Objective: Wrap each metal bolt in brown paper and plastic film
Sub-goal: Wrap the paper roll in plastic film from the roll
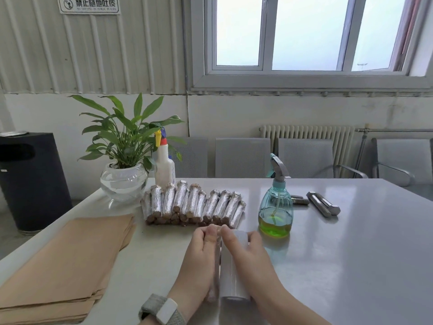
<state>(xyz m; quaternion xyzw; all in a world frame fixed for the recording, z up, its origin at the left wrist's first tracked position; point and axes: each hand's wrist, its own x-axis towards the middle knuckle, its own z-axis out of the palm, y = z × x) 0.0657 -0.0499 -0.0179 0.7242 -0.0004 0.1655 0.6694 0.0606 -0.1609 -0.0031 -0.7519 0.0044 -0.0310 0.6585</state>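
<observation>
Both hands work the film roll point(234, 266), w/ a part-wrapped bolt point(212, 294) tucked under the left hand point(199, 256). Right hand point(248, 252) curls over the roll, prob. to steady it; left fingers point(210, 233) pinch at the film edge. Wrapped bolts point(192, 202) stacked just beyond fingertips; bare bolts point(323, 204) far right; brown paper point(70, 259) left on counter point(351, 254).

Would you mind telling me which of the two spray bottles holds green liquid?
The clear teal spray bottle nearest the hands, beside the bare bolts; the white spray bottle by the plant is opaque.
</observation>
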